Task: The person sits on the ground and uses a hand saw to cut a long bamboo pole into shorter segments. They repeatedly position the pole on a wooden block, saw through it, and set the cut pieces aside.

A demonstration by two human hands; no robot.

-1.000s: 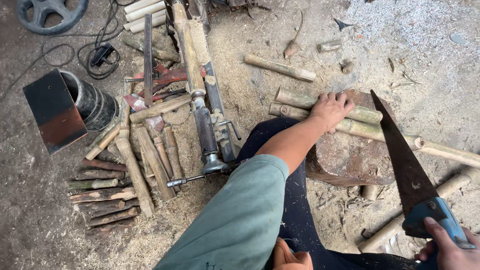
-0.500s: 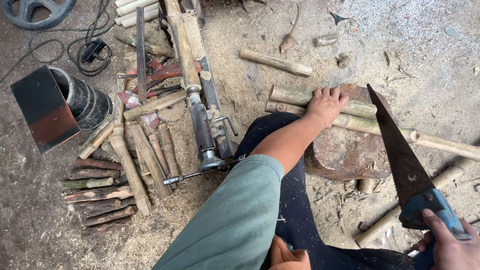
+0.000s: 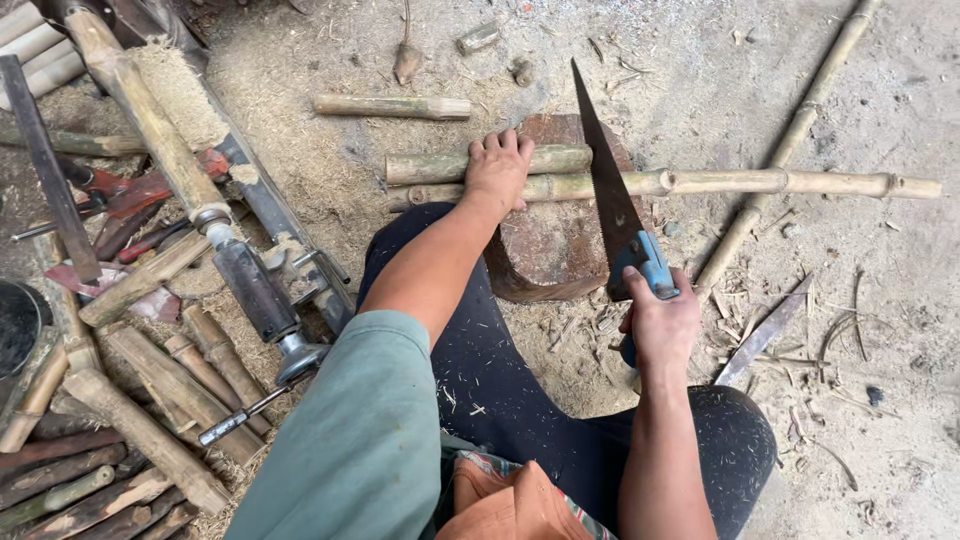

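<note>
My left hand presses flat on two bamboo poles lying side by side across a reddish block. The nearer pole is a long bamboo pole that reaches far to the right; the other is a short bamboo piece. My right hand grips the blue handle of a hand saw. Its dark blade rests across the long pole just right of my left hand, tip pointing away from me.
A lathe-like tool with a bamboo piece clamped in it lies at left among cut bamboo sticks. A loose bamboo piece lies beyond. A knife blade and a thin pole lie at right. Sawdust covers the ground.
The saw has swung in from the right and its blade now lies across the long pole. My view has shifted right; my left hand still holds the bamboo.
</note>
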